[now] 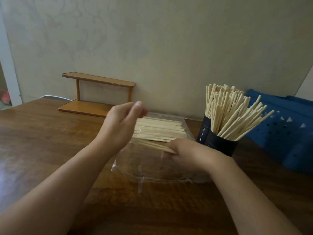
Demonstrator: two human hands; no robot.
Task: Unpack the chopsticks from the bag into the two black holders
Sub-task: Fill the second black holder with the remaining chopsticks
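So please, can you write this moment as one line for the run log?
left hand: raised, holds nothing | right hand: grips chopsticks in clear bag | black holders: full

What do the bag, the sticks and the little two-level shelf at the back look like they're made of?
The bag looks like thin clear plastic film: see-through, glossy, creased. The chopsticks look like pale bare wood or bamboo, matt and unpainted. The small shelf has a smooth, even orange-brown finish, perhaps painted metal or plastic; I cannot tell which.
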